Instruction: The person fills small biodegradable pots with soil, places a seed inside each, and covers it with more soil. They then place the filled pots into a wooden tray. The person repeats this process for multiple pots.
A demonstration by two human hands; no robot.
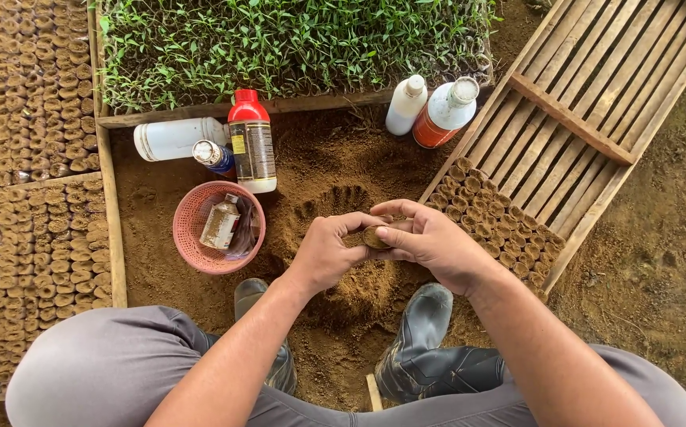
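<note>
Both hands meet at frame centre over the soil heap (343, 237): my left hand (331, 251) and right hand (430, 241) clench a small soil-filled pot (374, 236) between their fingers (370, 221). It looks light, soft and crumbly, so I'd cradle its sides gently, not squeeze.

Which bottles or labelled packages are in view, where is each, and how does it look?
Red-capped bottle: upright by seedling tray, dark label.
White jug: lying on its side.
Blue bottle: lying beside the jug.
Small bottle: inside pink basket.
White bottle and orange-white bottle: near slatted crate.
</note>
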